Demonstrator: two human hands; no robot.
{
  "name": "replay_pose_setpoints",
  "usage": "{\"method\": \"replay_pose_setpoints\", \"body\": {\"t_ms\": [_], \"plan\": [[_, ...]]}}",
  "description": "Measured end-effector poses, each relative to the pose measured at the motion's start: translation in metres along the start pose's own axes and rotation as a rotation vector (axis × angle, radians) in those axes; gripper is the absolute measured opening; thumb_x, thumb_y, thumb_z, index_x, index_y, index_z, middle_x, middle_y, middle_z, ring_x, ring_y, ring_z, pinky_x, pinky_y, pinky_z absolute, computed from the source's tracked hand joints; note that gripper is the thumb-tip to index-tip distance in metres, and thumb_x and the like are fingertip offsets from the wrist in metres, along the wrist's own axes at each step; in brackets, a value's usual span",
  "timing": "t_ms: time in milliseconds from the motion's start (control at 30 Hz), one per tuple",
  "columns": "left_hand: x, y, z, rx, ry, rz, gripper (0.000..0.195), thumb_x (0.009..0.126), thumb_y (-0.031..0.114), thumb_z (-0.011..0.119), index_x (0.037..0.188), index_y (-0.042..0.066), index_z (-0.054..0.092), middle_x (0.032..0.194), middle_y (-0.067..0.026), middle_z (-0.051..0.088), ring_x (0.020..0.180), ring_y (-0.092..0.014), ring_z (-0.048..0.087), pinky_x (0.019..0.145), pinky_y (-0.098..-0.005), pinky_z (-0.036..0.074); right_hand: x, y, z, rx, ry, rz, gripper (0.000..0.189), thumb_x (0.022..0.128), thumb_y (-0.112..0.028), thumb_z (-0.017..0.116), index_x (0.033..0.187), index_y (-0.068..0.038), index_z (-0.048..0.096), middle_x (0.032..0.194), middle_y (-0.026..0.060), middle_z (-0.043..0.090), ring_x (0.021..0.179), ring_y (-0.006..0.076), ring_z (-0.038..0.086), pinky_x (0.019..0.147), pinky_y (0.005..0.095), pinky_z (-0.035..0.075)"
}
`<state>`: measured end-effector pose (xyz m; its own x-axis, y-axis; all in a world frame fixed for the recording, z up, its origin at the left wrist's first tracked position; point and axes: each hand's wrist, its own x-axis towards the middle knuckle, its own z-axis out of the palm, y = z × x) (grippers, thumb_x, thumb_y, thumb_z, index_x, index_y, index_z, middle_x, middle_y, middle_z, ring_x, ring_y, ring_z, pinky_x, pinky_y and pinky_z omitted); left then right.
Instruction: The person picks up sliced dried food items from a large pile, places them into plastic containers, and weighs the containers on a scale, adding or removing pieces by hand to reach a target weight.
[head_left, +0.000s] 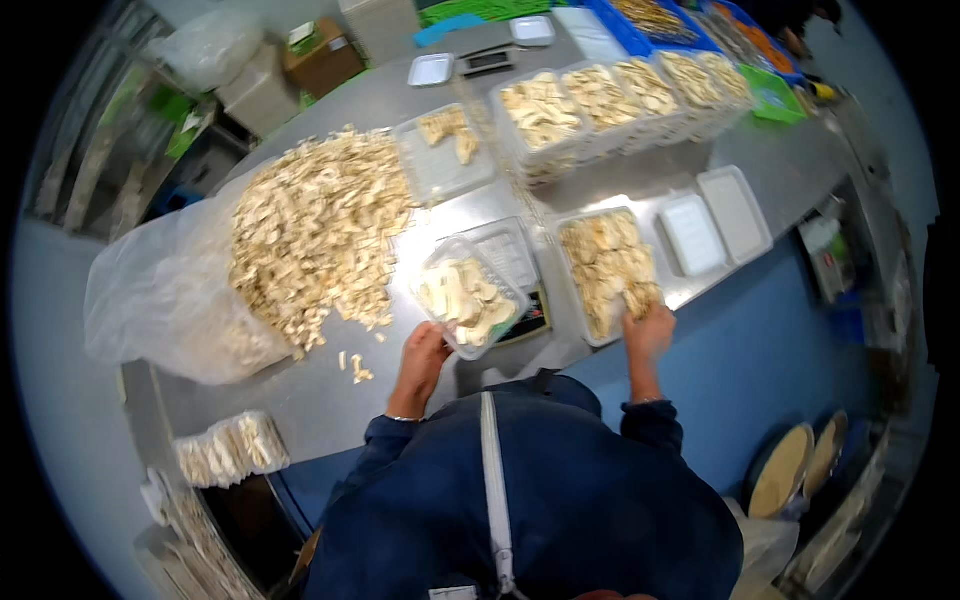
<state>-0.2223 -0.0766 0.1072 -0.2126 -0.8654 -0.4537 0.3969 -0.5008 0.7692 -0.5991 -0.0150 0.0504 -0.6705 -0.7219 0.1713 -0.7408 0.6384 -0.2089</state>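
Observation:
My left hand (425, 352) grips the lower left edge of a clear plastic container (517, 304), which is tilted and partly filled with pale dried slices (469, 300). Beneath it are a kitchen-type scale (536, 319) and a clear plastic tray (504, 244), both partly hidden by the container. My right hand (649, 334) is at the near right corner of a shallow tray (592, 339) of browner dried slices (609, 251). Its fingers close on a small bunch of those slices (642, 297). A bare patch of tray bottom shows beside the bunch.
A large heap of dried pieces (322, 217) spills from a clear plastic bag (165, 292). Filled clear containers (540, 112) stand in a row behind. White trays (694, 236) lie to the right. Packed slices (232, 450) sit at the left table edge. A person (795, 22) is at far right.

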Motion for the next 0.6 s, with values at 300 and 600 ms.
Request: {"method": "replay_pose_setpoints", "body": {"t_ms": [300, 600], "plan": [[0.004, 0.002, -0.003, -0.082, -0.158, -0.018, 0.018, 0.095, 0.019, 0.051, 0.109, 0.008, 0.055, 0.111, -0.0037, 0.062, 0.100, -0.014, 0.058, 0.089, -0.0335, 0.045, 0.003, 0.020, -0.006, 0.227, 0.045, 0.069, 0.037, 0.073, -0.028, 0.067, 0.098, -0.002, 0.060, 0.091, 0.0167, 0.057, 0.090, 0.0341, 0.055, 0.078, 0.0441, 0.044], [0.025, 0.005, 0.019, -0.078, -0.191, -0.048, 0.012, 0.094, 0.022, 0.056, 0.094, 0.011, 0.054, 0.082, 0.0030, 0.055, 0.075, -0.008, 0.054, 0.073, -0.0257, 0.047, 0.014, 0.051, 0.001, 0.354, -0.044, 0.247, 0.036, 0.075, -0.033, 0.069, 0.089, -0.002, 0.060, 0.080, 0.0113, 0.056, 0.077, 0.0286, 0.053, 0.070, 0.0397, 0.043]]}}
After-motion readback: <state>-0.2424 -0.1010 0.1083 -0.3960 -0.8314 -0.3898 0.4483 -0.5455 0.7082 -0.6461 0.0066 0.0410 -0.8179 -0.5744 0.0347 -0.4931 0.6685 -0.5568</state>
